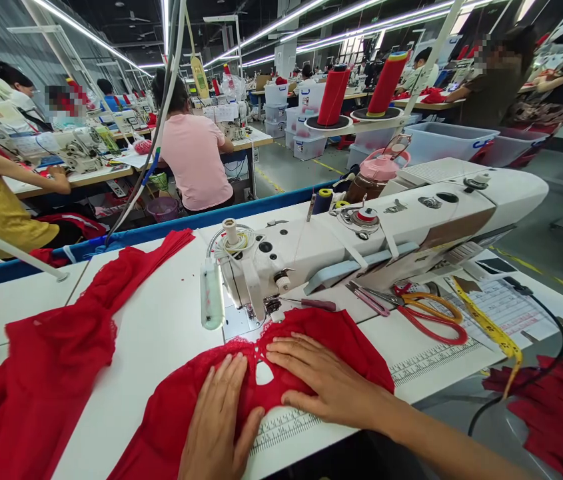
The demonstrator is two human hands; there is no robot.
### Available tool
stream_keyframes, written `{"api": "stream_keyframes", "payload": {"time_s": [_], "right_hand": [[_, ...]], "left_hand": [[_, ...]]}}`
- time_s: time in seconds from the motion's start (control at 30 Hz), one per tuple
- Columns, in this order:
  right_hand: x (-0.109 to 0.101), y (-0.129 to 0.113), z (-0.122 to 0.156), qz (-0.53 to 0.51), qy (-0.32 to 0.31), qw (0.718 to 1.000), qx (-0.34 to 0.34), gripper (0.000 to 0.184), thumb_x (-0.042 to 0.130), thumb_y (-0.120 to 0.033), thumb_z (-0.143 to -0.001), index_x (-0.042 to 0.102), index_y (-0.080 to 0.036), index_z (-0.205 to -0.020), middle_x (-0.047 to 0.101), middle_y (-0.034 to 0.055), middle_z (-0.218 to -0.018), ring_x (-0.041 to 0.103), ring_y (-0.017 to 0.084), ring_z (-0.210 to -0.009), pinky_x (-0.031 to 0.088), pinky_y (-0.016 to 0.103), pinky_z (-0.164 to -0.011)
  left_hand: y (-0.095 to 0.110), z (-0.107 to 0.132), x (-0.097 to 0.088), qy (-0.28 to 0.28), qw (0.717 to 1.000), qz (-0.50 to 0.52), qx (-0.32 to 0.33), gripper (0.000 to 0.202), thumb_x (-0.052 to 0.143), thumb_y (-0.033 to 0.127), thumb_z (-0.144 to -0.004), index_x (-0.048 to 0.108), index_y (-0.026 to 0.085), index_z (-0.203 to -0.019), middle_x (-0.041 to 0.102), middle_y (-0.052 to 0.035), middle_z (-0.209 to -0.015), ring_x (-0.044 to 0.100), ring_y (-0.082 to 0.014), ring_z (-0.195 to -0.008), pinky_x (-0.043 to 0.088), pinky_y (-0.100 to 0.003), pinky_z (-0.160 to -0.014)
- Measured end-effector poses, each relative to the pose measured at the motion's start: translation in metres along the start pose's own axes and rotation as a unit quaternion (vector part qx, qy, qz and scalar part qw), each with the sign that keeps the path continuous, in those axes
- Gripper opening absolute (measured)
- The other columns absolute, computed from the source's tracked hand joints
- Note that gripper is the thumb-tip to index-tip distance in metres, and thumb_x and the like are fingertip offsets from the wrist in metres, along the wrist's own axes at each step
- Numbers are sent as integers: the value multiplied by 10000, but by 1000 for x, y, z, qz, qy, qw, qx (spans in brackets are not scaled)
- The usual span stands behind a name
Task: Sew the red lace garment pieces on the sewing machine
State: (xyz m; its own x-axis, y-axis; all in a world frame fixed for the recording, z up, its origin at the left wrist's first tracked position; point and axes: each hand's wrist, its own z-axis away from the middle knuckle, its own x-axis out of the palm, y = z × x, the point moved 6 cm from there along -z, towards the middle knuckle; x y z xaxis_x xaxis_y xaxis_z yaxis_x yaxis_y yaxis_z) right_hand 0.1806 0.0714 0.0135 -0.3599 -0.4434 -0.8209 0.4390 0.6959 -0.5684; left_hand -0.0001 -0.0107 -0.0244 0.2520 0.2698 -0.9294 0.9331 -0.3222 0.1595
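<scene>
My left hand (221, 420) lies flat, fingers stretched out, on a piece of red lace fabric (331, 337) on the white sewing table (161, 333). My right hand (324, 380) also rests flat on the same fabric, fingers spread, just to the right of a small hole in the lace. Both hands sit in front of the needle area of a white sewing machine (361, 240). The far edge of the fabric lies under the presser foot.
A pile of red fabric (46, 373) trails across the table's left side. Red-handled scissors (431, 317), a yellow tape measure (491, 330) and a paper sheet lie to the right. Two red thread cones (334, 97) stand behind the machine. Other people sit sewing at rows beyond.
</scene>
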Motion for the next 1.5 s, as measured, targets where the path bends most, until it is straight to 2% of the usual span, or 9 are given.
{"api": "stream_keyframes", "payload": {"time_s": [0.4, 0.67, 0.87, 1.5], "right_hand": [[2, 2, 0, -2, 8, 1000, -8, 554, 597, -426, -975, 480, -211, -1472, 485, 71, -1516, 397, 226, -1425, 216, 420, -1239], [4, 2, 1, 15, -9, 1000, -3, 559, 579, -430, -986, 463, -201, -1482, 460, 58, -1535, 376, 213, -1435, 204, 410, -1243], [3, 2, 1, 7, 9, 1000, -10, 548, 599, -404, -976, 475, -209, -1473, 485, 69, -1515, 402, 218, -1419, 218, 417, -1238], [2, 2, 0, 1, 3, 1000, -1, 550, 602, -424, -971, 489, -215, -1467, 486, 64, -1516, 406, 227, -1418, 225, 417, -1235]], "left_hand": [[2, -2, -3, 13, 1000, -17, 9, 665, 536, 372, -982, 272, 167, -1557, 489, -77, -1526, 435, -244, -1423, 427, -414, -1127], [2, 0, -2, 16, 999, -32, 17, 666, 532, 388, -982, 282, 152, -1553, 494, -80, -1521, 446, -248, -1415, 459, -420, -1100], [3, -1, -3, 14, 999, -43, 23, 662, 523, 384, -985, 284, 137, -1550, 489, -84, -1523, 441, -245, -1418, 471, -423, -1091], [2, -2, -1, 11, 1000, -20, 13, 667, 523, 372, -984, 261, 164, -1561, 496, -85, -1518, 449, -250, -1414, 471, -432, -1092]]}}
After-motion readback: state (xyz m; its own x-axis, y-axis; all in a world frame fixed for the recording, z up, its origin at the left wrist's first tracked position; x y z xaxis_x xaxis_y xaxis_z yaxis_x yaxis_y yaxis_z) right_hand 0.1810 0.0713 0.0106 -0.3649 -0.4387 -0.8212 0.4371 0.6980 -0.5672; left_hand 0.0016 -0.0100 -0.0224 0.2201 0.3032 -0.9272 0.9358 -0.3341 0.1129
